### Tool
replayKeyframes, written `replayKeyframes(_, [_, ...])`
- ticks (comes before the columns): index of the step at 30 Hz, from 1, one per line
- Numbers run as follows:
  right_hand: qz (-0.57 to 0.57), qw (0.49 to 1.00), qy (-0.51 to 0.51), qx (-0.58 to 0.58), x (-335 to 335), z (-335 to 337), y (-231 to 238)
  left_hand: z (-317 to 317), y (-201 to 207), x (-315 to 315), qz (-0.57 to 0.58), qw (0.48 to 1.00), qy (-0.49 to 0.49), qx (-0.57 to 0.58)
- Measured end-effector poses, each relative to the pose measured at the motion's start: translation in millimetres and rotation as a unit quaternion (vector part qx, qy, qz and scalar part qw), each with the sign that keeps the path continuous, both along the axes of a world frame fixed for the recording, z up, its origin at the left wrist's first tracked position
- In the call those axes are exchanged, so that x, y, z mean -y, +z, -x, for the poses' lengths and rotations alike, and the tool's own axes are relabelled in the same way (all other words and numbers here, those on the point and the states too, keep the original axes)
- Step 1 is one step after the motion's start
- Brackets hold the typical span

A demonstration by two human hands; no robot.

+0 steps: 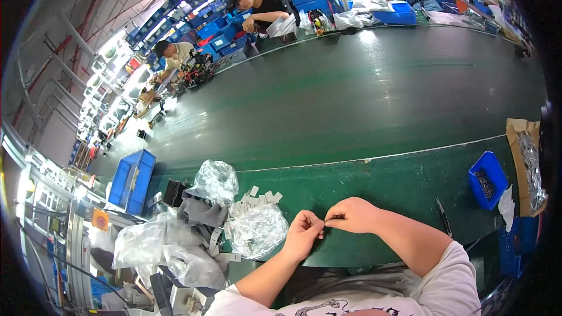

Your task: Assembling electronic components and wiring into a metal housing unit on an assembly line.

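Over the front part of the green work surface [345, 187], my two hands meet fingertip to fingertip. My left hand [302, 235] has its fingers curled in a pinch, and what it grips is too small to name. Against it, my right hand [351, 215] also pinches with thumb and forefinger; a tiny dark bit shows between the two hands, its kind unclear. Just left of my left hand lies a clear plastic bag [257, 231] with small shiny parts in it. Small pale flat pieces [257, 199] are scattered behind that bag.
A blue bin [489, 180] with small dark parts stands at the right, beside an open carton [530, 169]. A dark pen-like tool [444, 216] lies nearer. Leftward are plastic bags [140, 243] and a blue crate [132, 181]. Across the wide dark belt [363, 93], several people sit.
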State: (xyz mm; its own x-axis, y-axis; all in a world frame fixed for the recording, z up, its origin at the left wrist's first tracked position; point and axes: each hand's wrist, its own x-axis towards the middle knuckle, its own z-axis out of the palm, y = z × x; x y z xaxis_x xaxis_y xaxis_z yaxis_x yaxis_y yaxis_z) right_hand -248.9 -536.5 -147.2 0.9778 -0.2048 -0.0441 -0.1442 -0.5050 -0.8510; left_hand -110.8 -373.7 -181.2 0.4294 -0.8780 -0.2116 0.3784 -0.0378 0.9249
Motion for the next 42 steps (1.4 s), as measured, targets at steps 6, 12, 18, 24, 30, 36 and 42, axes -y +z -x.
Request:
replayKeyframes(6, [0.015, 1.000, -0.001, 0.003, -1.7, -2.5, -0.3, -2.7, -9.0, -3.5, 0.020, 1.000, -0.001, -0.003])
replayKeyframes(12, [0.010, 1.000, 0.000, -0.011, 1.4, 1.5, 0.6, -1.0, -10.7, -1.2, 0.003, 1.000, -0.003, -0.006])
replayKeyframes(18, [0.009, 1.000, 0.003, -0.005, 0.8, -2.6, 1.6, -2.4, -4.2, -0.4, 0.015, 1.000, -0.004, 0.005])
replayKeyframes(24, [0.008, 1.000, -0.008, 0.021, 0.3, -2.2, -2.3, 0.7, -4.5, 0.6, 0.014, 1.000, -0.005, 0.016])
replayKeyframes(30, [-0.011, 1.000, -0.011, -0.009, -1.5, 1.4, 0.0, 1.5, -4.2, -0.9, 0.020, 0.999, -0.010, 0.029])
replayKeyframes(36, [-0.005, 1.000, -0.011, -0.016, -1.5, -1.1, -0.2, 1.2, -5.8, 0.0, 0.026, 0.999, -0.010, 0.028])
replayKeyframes(42, [-0.018, 1.000, -0.019, -0.015, -1.8, -1.7, -6.8, 0.5, -10.8, 1.7, 0.038, 0.999, -0.009, 0.019])
